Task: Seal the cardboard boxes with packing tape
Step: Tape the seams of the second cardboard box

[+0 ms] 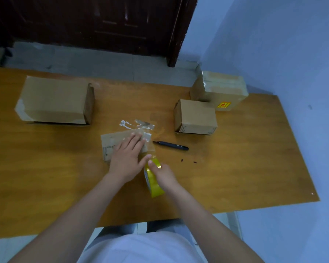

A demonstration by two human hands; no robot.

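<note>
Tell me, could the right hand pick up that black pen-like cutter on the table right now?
Probably not at once: the right hand grips the tape roll. The way to the black cutter looks free, though, lying just beyond that hand on bare table.

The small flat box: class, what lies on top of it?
The left hand presses flat on the small flat box, with clear tape across its right end. The cardboard beneath the hand is hidden.

Small box [110, 147] — half under left hand [126, 160]
</note>
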